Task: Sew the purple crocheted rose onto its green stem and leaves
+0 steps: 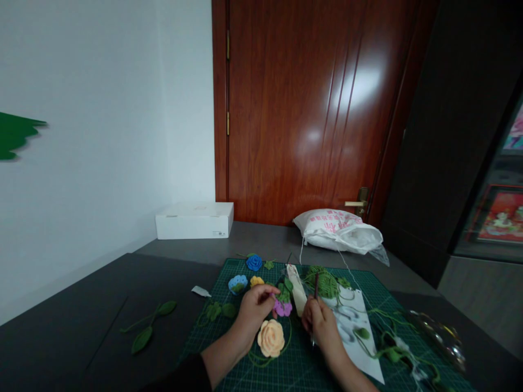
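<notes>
My left hand (258, 305) is closed at the fingertips on a purple crocheted flower (283, 308) with green leaves above it. My right hand (319, 318) grips a thin dark stick-like tool (316, 284), upright in the fist. A peach rose (271, 338) lies just below my left hand on the green cutting mat (302, 367). Beyond that hand are a yellow flower (256, 281), a light blue flower (237, 284) and a dark blue rose (254, 262). A cream strip (297, 291) lies between the hands, near green yarn (322, 281).
A printed white sheet (359, 332) lies under tangled green stems at the right. Loose green leaves (142, 338) and a small white tube (201, 291) are at the left. Behind stand a white box (195, 220) and a white sack (337, 228).
</notes>
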Demonstrator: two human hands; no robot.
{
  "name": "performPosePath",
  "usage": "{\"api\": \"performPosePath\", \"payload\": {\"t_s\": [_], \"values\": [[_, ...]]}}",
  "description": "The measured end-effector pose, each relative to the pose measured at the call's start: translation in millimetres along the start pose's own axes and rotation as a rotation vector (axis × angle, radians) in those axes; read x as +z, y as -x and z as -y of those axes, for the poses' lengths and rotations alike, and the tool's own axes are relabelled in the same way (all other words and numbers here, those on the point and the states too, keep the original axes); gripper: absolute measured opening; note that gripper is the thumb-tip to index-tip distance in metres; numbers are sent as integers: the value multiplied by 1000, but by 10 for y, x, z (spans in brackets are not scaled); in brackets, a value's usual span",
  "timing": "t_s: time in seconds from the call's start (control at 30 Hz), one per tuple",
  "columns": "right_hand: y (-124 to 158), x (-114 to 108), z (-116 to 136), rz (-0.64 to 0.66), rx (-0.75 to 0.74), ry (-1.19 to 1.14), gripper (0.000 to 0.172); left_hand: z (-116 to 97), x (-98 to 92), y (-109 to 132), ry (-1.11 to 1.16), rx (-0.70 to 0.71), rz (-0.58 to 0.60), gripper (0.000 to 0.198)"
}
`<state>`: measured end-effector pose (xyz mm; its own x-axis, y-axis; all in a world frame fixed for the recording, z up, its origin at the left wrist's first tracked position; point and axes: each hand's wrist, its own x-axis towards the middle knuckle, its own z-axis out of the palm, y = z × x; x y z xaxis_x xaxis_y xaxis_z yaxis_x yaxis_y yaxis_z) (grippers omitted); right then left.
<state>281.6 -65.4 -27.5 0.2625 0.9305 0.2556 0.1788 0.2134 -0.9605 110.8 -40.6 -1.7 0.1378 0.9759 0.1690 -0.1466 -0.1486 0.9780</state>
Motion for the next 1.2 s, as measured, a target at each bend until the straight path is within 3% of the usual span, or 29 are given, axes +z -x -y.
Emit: {"api": "performPosePath", "payload": {"t_s": [0.13, 0.4, 0.53, 0.67, 0.9, 1.2], "values": [[-16, -193, -82, 17, -40, 326, 21, 16, -13, -5, -6, 3, -9, 22], [44, -317, -88, -41, -90, 693, 19, 1, -26, -16, -31, 5, 4, 20], [20, -340, 48, -34, -180, 698, 17, -9, -28, -32, -44, 17, 10, 16], [-56, -311, 163, 77, -277, 590, 14, -23, -29, -28, -52, 30, 25, 15], [-122, -277, 94, 248, -273, 537, 15, -50, -87, -84, -124, 76, 15, 16], [-8, -89, 235, 250, -305, 693, 18, -77, -106, -130, -180, 97, 12, 20]]}}
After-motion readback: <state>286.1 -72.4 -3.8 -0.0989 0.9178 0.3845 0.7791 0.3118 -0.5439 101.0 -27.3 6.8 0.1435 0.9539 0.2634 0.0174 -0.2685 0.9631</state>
